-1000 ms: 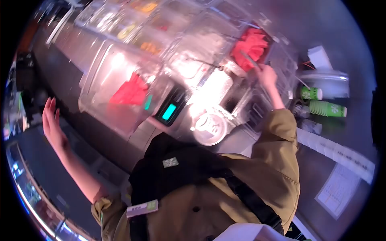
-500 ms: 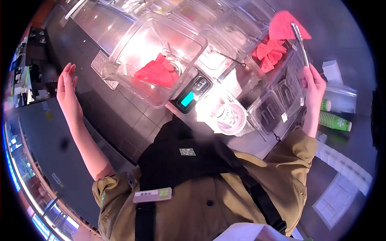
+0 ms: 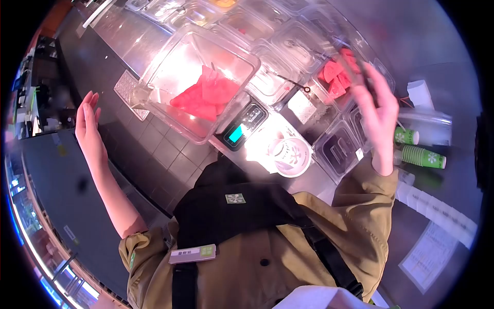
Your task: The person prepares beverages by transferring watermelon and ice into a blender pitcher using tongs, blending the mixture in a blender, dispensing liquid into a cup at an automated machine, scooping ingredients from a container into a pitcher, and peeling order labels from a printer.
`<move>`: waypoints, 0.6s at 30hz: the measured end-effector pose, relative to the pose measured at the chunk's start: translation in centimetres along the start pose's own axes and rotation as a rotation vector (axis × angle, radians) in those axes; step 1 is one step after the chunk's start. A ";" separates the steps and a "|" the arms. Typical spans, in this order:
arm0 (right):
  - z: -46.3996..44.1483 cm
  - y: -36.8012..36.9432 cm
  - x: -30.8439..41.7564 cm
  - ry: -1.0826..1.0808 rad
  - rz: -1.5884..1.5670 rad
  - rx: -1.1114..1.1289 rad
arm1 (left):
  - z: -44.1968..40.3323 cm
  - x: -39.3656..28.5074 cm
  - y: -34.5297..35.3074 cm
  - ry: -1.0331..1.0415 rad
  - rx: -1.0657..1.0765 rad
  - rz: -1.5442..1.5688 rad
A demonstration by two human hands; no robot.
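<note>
The scale (image 3: 246,125) is showing a lit blue-green display. Immediately to the left of the scale and a little beyond it, the large clear container (image 3: 175,114) is standing, and several red slices (image 3: 208,92) are lying inside it, overlapping one another; whether the container is resting on the scale, I cannot tell. To the right of the scale and beyond it, the smaller clear bin (image 3: 320,96) is holding more red pieces (image 3: 333,74).

Near this bin, the right hand (image 3: 378,105) is holding the tongs (image 3: 350,63), its fingers bending around them. The tongs are appearing blurred, so I cannot tell if their tips are gripping anything. Well to the left of the scale, the left hand (image 3: 91,135) is hanging in the air, its fingers almost straight and open, and it is gripping nothing. The white tub (image 3: 292,157) is standing right of the scale, nearer the person.
</note>
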State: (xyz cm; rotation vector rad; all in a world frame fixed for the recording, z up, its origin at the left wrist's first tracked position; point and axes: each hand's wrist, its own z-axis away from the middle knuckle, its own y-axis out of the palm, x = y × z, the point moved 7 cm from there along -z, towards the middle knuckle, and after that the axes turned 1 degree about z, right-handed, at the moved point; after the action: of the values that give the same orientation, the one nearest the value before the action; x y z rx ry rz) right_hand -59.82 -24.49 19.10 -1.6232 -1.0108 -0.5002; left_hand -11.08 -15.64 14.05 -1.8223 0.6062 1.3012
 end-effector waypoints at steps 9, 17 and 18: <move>4.7 -10.0 -12.7 0.349 0.045 -0.290 | -1.0 1.8 0.4 0.006 -0.021 0.011; 5.9 -8.7 -17.5 0.489 0.041 -0.239 | -0.9 1.1 1.4 0.070 -0.067 -0.067; 6.0 -8.5 -18.0 0.533 0.045 -0.228 | -0.9 1.2 1.2 0.066 -0.089 -0.058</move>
State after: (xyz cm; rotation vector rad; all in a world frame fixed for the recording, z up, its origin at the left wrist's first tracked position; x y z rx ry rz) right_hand -77.67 -24.95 8.44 -1.5810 -0.5303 -0.9840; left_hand -11.06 -16.99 12.66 -1.9473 0.5344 1.2511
